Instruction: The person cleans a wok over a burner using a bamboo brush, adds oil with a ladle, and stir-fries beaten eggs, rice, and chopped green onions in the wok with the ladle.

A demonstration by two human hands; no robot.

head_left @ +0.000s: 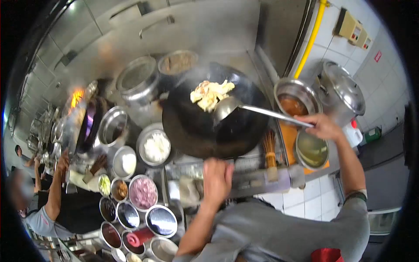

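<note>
My right hand (pixel 322 126) is closed around the handle of a steel ladle (pixel 270 112). The ladle's bowl rests inside a large black wok (pixel 192 135), touching or right beside a pile of cooked egg (pixel 211 94) in pale yellow and brown pieces. At the wok's near rim, my left hand (pixel 217 180) is closed with the knuckles up. Whatever its fingers grip is hidden behind the hand. A bamboo wok brush (pixel 270 159) stands to the right of the wok's front edge.
Right of the wok are a pot of brown liquid (pixel 293 105) and a bowl of yellowish liquid (pixel 312 150). On the left sit a bowl of white food (pixel 156 147), chopped pink pieces (pixel 143 192) and several containers. A co-worker's arm (pixel 56 192) is near another wok with flames (pixel 77 98).
</note>
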